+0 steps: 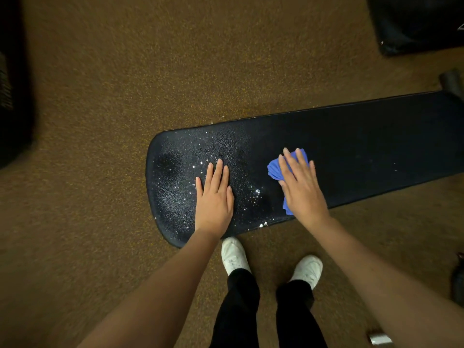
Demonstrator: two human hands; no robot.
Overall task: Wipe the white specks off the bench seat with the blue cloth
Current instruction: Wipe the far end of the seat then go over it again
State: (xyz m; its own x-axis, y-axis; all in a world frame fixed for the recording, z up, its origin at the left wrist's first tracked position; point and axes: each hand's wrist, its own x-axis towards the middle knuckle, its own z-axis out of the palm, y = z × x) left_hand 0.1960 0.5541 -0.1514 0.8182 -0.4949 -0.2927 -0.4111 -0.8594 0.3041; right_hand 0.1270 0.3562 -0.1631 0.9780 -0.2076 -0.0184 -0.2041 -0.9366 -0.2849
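**Operator:** Head view: where is the blue cloth?

**Manual:** It lies bunched on the bench seat under your right hand, fingers flat, pressing. Your left hand rests flat among the white specks.

**Operator:** Best stroke?

**Manual:** Probably: lift the left hand clear, then sweep leftward with even pressure.

Left hand flat on bench seat among specks; right hand on cloth, further right

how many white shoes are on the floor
2. One white lace-up shoe sits on the brown carpet at the near edge of the black padded bench seat; the other white shoe is to its right, farther from the bench.
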